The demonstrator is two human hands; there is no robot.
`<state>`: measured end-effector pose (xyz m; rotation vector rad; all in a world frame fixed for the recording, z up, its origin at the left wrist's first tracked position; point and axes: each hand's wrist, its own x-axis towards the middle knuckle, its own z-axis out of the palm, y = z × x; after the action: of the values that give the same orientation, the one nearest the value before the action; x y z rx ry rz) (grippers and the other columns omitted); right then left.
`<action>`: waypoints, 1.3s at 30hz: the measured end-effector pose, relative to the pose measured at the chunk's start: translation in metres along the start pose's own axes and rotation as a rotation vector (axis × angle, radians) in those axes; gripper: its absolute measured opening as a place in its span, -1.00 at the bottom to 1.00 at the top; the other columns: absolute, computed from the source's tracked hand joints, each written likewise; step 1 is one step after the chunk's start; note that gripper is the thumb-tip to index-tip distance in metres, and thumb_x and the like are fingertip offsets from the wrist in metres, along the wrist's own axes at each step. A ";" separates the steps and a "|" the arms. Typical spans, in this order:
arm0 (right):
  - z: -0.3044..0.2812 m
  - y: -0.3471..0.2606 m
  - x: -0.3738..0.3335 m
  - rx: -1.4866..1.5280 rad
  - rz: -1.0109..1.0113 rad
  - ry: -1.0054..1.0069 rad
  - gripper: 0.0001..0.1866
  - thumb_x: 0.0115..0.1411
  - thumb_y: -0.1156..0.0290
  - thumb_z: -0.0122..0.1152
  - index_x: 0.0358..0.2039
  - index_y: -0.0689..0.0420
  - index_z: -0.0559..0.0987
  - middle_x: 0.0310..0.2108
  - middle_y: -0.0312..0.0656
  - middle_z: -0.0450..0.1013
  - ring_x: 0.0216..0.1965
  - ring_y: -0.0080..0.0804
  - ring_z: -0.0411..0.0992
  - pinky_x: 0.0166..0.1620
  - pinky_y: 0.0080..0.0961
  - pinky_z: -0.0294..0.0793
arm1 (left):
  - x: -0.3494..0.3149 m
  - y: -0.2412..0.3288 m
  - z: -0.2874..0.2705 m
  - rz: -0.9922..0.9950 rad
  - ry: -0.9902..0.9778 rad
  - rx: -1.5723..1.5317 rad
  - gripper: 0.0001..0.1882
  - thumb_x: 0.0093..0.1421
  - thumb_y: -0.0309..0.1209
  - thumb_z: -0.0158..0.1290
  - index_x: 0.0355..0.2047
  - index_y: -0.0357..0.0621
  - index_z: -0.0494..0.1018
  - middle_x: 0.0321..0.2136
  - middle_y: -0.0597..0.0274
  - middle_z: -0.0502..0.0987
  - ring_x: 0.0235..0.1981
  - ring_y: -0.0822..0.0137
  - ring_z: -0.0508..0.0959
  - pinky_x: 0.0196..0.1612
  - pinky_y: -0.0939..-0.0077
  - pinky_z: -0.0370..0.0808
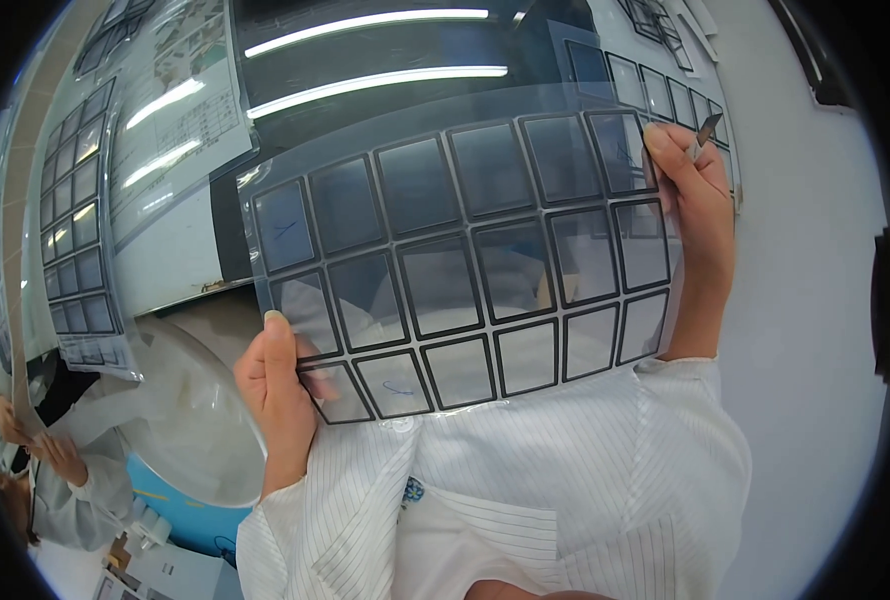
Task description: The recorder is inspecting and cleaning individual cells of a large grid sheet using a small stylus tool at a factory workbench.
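A clear plastic sheet [435, 265] with rows of black-outlined, rounded rectangles is stretched between my hands, tilted in front of my chest. My left hand [273, 385] pinches its lower left edge, with the thumb on top and fingers showing through behind. At the upper right corner my right hand [695, 185] grips the sheet, thumb in front. A small blade [706, 130] with a dark slanted tip sticks up from between the fingers of that same hand. Blue pen marks show on a few of the sheet's rectangles.
A dark glossy surface [365, 45] reflecting two light tubes lies beyond the sheet. Similar framed sheets [75, 215] hang or lie at the left, others [655, 85] at the upper right. A printed paper [180, 110] lies under plastic. Another person's hands [60, 455] are at the lower left.
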<state>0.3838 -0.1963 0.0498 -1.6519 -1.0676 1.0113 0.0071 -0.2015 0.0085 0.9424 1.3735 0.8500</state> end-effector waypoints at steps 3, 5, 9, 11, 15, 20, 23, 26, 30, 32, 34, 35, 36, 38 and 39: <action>-0.001 0.000 -0.002 -0.004 -0.027 -0.012 -0.65 0.34 0.26 0.05 -0.60 0.10 0.44 -0.70 -0.49 0.24 -0.73 -0.81 0.08 -0.64 -0.78 -0.03 | -0.001 0.002 0.005 -0.022 0.043 -0.016 -0.46 0.41 -0.13 -0.14 -0.70 -0.14 0.30 -0.81 0.37 0.29 -0.83 0.57 0.27 -0.73 0.69 0.13; -0.001 -0.002 -0.006 -0.014 -0.026 -0.004 -0.65 0.34 0.25 0.06 -0.60 0.07 0.41 -0.71 -0.52 0.18 -0.71 -0.83 0.02 -0.61 -0.76 -0.09 | 0.000 0.003 0.007 -0.013 0.037 -0.005 -0.46 0.41 -0.14 -0.14 -0.71 -0.13 0.29 -0.82 0.38 0.28 -0.83 0.57 0.25 -0.73 0.69 0.13; -0.002 -0.003 -0.006 -0.023 -0.032 -0.019 -0.63 0.34 0.28 0.04 -0.62 0.09 0.39 -0.71 -0.50 0.22 -0.73 -0.83 0.06 -0.63 -0.77 -0.06 | 0.000 0.000 0.009 0.002 0.066 -0.040 -0.53 0.37 -0.13 -0.07 -0.68 -0.03 0.32 -0.79 0.47 0.28 -0.84 0.63 0.18 -0.76 0.68 0.06; -0.001 -0.001 -0.004 -0.030 -0.049 -0.051 -0.63 0.35 0.29 0.03 -0.62 0.09 0.39 -0.71 -0.49 0.24 -0.74 -0.83 0.07 -0.64 -0.78 -0.04 | 0.000 -0.001 0.007 -0.002 0.066 -0.043 -0.53 0.37 -0.13 -0.06 -0.68 -0.02 0.32 -0.79 0.47 0.27 -0.84 0.63 0.18 -0.75 0.69 0.06; -0.003 -0.001 -0.003 -0.009 -0.051 -0.071 -0.64 0.35 0.30 0.02 -0.61 0.11 0.41 -0.70 -0.46 0.27 -0.73 -0.83 0.11 -0.65 -0.79 -0.01 | 0.003 -0.001 0.007 0.001 0.084 -0.040 -0.55 0.37 -0.13 -0.05 -0.67 0.00 0.32 -0.79 0.48 0.26 -0.83 0.64 0.17 -0.74 0.69 0.05; -0.004 -0.003 -0.004 -0.010 -0.034 -0.071 -0.64 0.33 0.29 0.05 -0.62 0.11 0.42 -0.70 -0.47 0.28 -0.74 -0.81 0.12 -0.65 -0.78 -0.01 | 0.005 0.002 0.009 -0.015 0.126 0.032 -0.47 0.39 -0.12 -0.11 -0.72 -0.08 0.29 -0.83 0.41 0.26 -0.83 0.60 0.18 -0.74 0.67 0.08; 0.000 -0.004 -0.001 -0.059 -0.032 -0.058 -0.61 0.32 0.26 0.07 -0.65 0.10 0.41 -0.72 -0.47 0.28 -0.76 -0.80 0.12 -0.65 -0.77 0.00 | 0.006 0.004 0.008 -0.027 0.166 0.042 -0.47 0.39 -0.11 -0.10 -0.72 -0.07 0.29 -0.82 0.42 0.26 -0.85 0.61 0.16 -0.75 0.68 0.06; 0.005 -0.004 0.003 -0.070 -0.027 -0.055 -0.58 0.32 0.22 0.08 -0.68 0.08 0.40 -0.75 -0.47 0.25 -0.78 -0.79 0.10 -0.65 -0.75 0.01 | 0.012 0.005 -0.001 -0.001 0.156 0.026 -0.49 0.37 -0.11 -0.07 -0.71 -0.07 0.30 -0.82 0.41 0.27 -0.88 0.61 0.14 -0.77 0.68 0.03; 0.008 -0.004 0.006 -0.134 -0.032 -0.062 -0.56 0.32 0.18 0.08 -0.70 0.04 0.37 -0.80 -0.48 0.18 -0.78 -0.78 0.09 -0.66 -0.73 0.01 | 0.020 0.013 -0.004 0.017 0.102 0.072 -0.51 0.37 -0.11 -0.06 -0.68 -0.08 0.33 -0.80 0.40 0.31 -0.89 0.62 0.15 -0.80 0.70 -0.01; 0.008 -0.004 0.008 -0.134 -0.047 -0.050 -0.55 0.32 0.17 0.08 -0.71 0.03 0.36 -0.81 -0.49 0.16 -0.78 -0.77 0.09 -0.66 -0.73 0.01 | 0.022 0.016 -0.004 -0.010 0.081 0.089 -0.52 0.36 -0.10 -0.04 -0.67 -0.09 0.34 -0.80 0.40 0.32 -0.89 0.62 0.13 -0.81 0.71 -0.01; 0.009 -0.005 0.008 -0.127 -0.076 -0.084 -0.55 0.32 0.16 0.08 -0.72 0.02 0.35 -0.81 -0.49 0.16 -0.78 -0.76 0.09 -0.67 -0.72 0.01 | 0.024 0.016 -0.008 -0.017 0.077 0.068 -0.52 0.35 -0.10 -0.03 -0.66 -0.08 0.34 -0.79 0.40 0.32 -0.90 0.62 0.13 -0.81 0.71 -0.02; 0.009 -0.006 0.009 -0.126 -0.076 -0.085 -0.55 0.32 0.16 0.08 -0.72 0.02 0.35 -0.81 -0.49 0.16 -0.78 -0.76 0.09 -0.67 -0.72 0.01 | 0.025 0.017 -0.009 -0.023 0.071 0.041 -0.52 0.35 -0.10 -0.03 -0.66 -0.08 0.34 -0.79 0.41 0.32 -0.90 0.62 0.12 -0.81 0.71 -0.02; 0.010 -0.007 0.010 -0.140 -0.063 -0.083 -0.54 0.31 0.15 0.09 -0.72 0.01 0.35 -0.80 -0.49 0.16 -0.78 -0.77 0.09 -0.67 -0.72 0.02 | 0.027 0.018 -0.011 -0.024 0.072 0.041 -0.52 0.35 -0.10 -0.03 -0.66 -0.08 0.34 -0.79 0.41 0.32 -0.90 0.62 0.12 -0.81 0.71 -0.02; 0.008 -0.006 0.011 -0.157 -0.050 -0.073 -0.54 0.31 0.13 0.09 -0.72 0.01 0.35 -0.79 -0.49 0.17 -0.78 -0.77 0.09 -0.67 -0.73 0.02 | 0.031 0.020 -0.013 0.004 0.030 0.017 -0.52 0.35 -0.09 -0.02 -0.66 -0.08 0.34 -0.79 0.42 0.32 -0.90 0.64 0.11 -0.81 0.71 -0.03; 0.006 -0.003 0.014 -0.159 -0.053 -0.081 -0.53 0.31 0.13 0.09 -0.72 0.01 0.35 -0.78 -0.49 0.17 -0.78 -0.77 0.08 -0.68 -0.73 0.02 | 0.031 0.022 -0.011 -0.006 0.055 0.020 -0.52 0.34 -0.09 -0.02 -0.67 -0.07 0.34 -0.80 0.42 0.31 -0.90 0.64 0.11 -0.81 0.72 -0.04</action>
<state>0.3816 -0.1815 0.0485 -1.7111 -1.2673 0.9876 -0.0020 -0.1634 0.0164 0.9356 1.4335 0.8643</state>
